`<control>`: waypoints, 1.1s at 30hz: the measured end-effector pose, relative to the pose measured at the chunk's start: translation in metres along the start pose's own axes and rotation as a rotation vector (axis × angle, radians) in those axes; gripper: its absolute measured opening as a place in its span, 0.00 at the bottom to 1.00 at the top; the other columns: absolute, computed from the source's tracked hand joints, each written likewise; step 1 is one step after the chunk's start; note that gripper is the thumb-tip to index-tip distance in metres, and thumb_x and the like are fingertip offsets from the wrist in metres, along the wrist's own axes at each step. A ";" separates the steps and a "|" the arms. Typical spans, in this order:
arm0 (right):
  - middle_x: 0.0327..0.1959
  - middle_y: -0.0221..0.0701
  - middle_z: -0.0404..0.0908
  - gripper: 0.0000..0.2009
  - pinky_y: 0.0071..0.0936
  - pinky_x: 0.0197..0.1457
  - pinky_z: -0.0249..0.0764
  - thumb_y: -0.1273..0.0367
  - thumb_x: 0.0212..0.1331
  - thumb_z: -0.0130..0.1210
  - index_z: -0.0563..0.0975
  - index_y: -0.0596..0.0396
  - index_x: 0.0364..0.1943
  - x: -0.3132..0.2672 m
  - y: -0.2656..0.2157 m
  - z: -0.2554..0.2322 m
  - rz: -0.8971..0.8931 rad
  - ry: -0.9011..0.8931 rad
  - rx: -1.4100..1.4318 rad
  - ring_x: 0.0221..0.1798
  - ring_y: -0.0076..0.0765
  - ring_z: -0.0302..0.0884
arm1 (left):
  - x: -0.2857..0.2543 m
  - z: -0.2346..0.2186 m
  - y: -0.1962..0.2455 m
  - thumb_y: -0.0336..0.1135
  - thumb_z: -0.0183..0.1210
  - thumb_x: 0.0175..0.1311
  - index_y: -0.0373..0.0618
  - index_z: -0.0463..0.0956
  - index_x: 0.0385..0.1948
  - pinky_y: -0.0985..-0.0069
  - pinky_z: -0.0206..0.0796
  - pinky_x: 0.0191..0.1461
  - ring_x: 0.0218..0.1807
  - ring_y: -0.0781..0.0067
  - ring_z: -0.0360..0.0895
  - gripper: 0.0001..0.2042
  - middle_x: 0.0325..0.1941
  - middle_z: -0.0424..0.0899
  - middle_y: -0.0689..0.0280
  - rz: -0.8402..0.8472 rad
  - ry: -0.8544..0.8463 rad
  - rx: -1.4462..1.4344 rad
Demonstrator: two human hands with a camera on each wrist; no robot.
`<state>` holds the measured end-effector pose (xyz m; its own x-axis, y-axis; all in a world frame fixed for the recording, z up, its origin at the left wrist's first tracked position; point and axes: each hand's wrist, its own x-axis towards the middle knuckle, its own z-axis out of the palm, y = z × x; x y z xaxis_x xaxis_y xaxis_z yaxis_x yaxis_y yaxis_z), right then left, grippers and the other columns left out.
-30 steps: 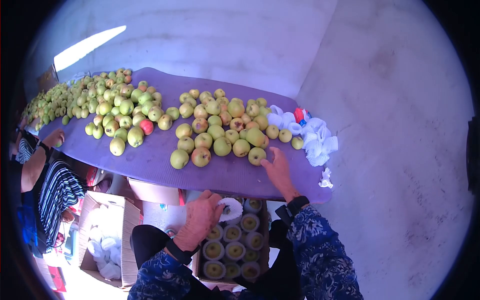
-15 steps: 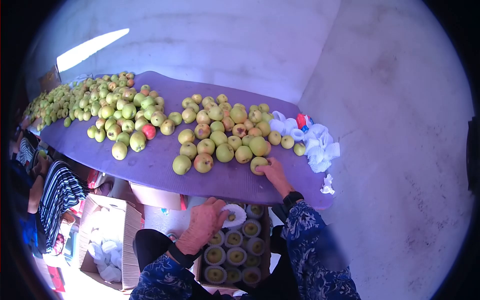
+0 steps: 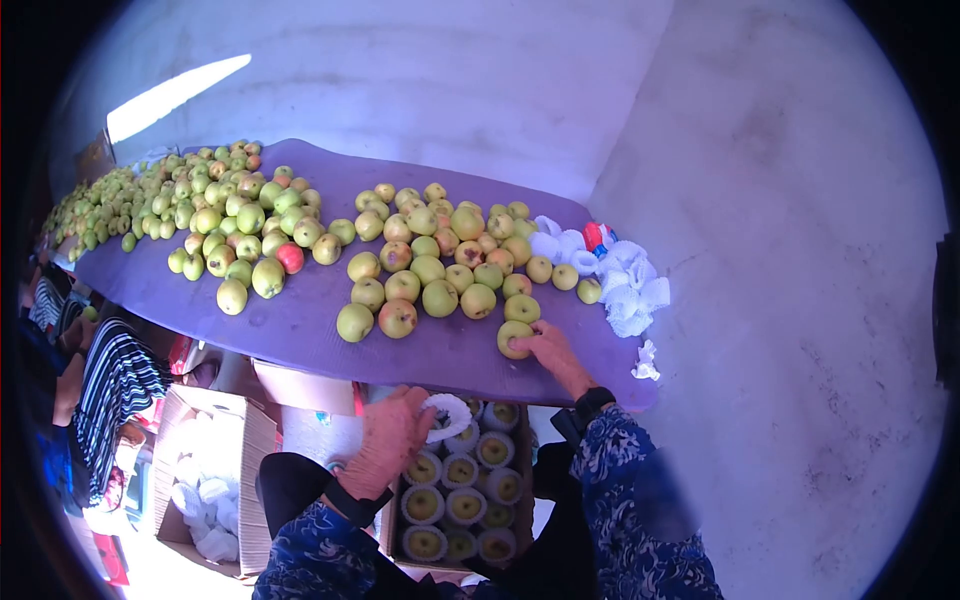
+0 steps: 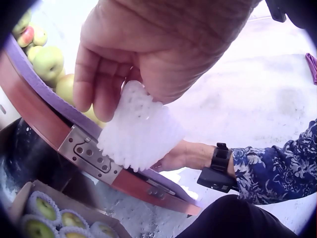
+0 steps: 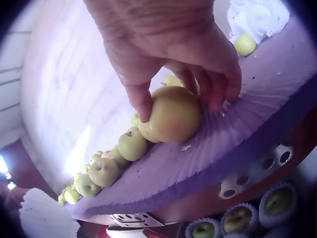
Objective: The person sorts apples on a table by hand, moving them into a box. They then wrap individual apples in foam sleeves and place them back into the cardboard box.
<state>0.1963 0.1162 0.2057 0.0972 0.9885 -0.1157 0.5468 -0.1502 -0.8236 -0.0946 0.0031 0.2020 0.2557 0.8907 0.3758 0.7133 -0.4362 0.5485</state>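
My left hand point(image 3: 388, 438) point(image 4: 158, 47) pinches a white foam net sleeve point(image 3: 449, 418) point(image 4: 141, 130) between thumb and fingers, above the box of apples. At the front of the purple table top, my right hand point(image 3: 556, 358) point(image 5: 173, 54) grips a yellow-green apple point(image 3: 514, 340) point(image 5: 174, 114), thumb on one side and fingers round the other. That apple rests on the table surface. Other apples point(image 3: 440, 297) point(image 5: 132, 145) are spread to its left, and another sits just behind it.
Below the table edge, a box point(image 3: 389, 520) holds netted apples point(image 3: 466, 505). An open carton point(image 3: 258, 490) of foam sleeves stands at left. More sleeves point(image 3: 632, 290) lie at the table's right end. A large apple pile point(image 3: 205, 200) covers the left part; another person's arm point(image 3: 70, 388) is beside it.
My right hand has come down onto the apple, gripped it and drawn it slightly toward the front edge. My left hand, holding the sleeve, has shifted slightly left.
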 end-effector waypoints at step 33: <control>0.52 0.39 0.72 0.22 0.39 0.51 0.78 0.68 0.61 0.51 0.63 0.60 0.57 -0.073 0.001 0.036 -0.028 -0.374 0.964 0.52 0.40 0.76 | 0.025 -0.002 0.003 0.33 0.61 0.52 0.46 0.74 0.32 0.62 0.69 0.34 0.32 0.53 0.78 0.07 0.30 0.78 0.60 -0.085 0.332 -0.038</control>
<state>0.1599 0.0444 0.1939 -0.2598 0.9583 -0.1192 -0.3692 -0.2126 -0.9047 -0.0872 0.0242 0.2141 -0.0340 0.8366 0.5468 0.6966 -0.3724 0.6132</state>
